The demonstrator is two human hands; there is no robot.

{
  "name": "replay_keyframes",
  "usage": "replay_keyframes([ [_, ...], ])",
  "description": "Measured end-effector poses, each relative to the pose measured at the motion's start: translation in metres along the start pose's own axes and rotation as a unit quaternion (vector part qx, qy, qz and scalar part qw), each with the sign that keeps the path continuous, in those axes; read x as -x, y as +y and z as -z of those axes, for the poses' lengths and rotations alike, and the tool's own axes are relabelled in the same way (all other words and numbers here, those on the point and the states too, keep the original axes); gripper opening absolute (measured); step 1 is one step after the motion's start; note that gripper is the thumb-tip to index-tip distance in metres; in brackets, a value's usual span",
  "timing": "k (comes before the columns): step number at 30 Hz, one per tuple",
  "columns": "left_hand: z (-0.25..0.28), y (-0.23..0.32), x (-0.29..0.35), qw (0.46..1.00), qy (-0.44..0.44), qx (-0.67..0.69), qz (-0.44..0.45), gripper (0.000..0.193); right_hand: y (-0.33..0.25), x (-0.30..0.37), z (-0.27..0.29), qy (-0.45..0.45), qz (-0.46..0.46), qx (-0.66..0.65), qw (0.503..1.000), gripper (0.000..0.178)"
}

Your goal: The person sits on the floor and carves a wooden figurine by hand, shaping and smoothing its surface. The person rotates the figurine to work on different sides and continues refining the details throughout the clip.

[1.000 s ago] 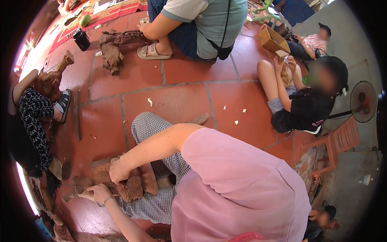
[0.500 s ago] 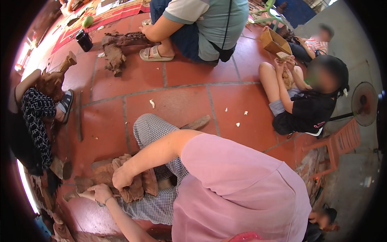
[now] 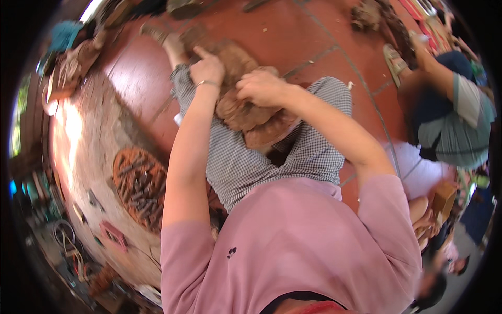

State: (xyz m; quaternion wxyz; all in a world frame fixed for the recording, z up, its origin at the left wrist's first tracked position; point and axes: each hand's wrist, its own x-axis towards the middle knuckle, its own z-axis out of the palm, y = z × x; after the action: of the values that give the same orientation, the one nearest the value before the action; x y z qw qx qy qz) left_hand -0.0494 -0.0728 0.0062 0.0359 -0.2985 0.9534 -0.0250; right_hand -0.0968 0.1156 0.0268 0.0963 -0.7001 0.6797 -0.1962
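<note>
A brown carved piece of wood [image 3: 243, 112] lies across my lap, over the checked trousers, its upper end toward my foot. My left hand [image 3: 208, 70], with a bracelet at the wrist, grips the upper part of the carving; one finger sticks out along it and the others are partly hidden. Close beside it, my right hand [image 3: 261, 88] presses on the carving's right side with its fingers curled in. Whatever may be between those fingers is hidden.
To my left, a large pale wooden slab [image 3: 89, 120] bears a round reddish tray [image 3: 138, 188] full of dark tools and a pink-red object [image 3: 113, 236]. Another person [image 3: 455, 115] sits at the right on the red tiled floor [image 3: 293, 39]. Wood pieces [image 3: 366, 15] lie beyond.
The view has swung round sharply, bringing the slab and tool tray into sight on the left. Both hands stay on the carving; the right one is still curled.
</note>
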Motion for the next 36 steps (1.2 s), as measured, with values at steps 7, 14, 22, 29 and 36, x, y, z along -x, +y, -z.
replay_keyframes([
  [7,0.007,0.006,0.006,1.000,-0.019,-0.004,0.003,0.072,0.016,0.024,0.053,-0.039,-0.079,0.099,0.991,0.014],
  [14,0.001,0.007,0.001,0.999,-0.012,0.031,0.014,0.071,-0.003,0.001,0.019,-0.049,-0.024,-0.006,0.998,0.010],
  [22,0.000,0.005,0.002,0.999,-0.013,0.027,0.026,0.071,0.020,0.015,0.065,-0.083,-0.086,0.089,0.989,0.014],
  [29,-0.006,0.002,0.004,0.999,0.041,0.030,0.008,0.071,0.007,-0.002,0.016,-0.022,-0.006,0.002,1.000,0.011],
  [36,0.007,0.007,0.007,1.000,0.005,0.016,0.006,0.068,0.011,-0.002,0.013,-0.011,0.016,-0.038,0.999,0.012],
])
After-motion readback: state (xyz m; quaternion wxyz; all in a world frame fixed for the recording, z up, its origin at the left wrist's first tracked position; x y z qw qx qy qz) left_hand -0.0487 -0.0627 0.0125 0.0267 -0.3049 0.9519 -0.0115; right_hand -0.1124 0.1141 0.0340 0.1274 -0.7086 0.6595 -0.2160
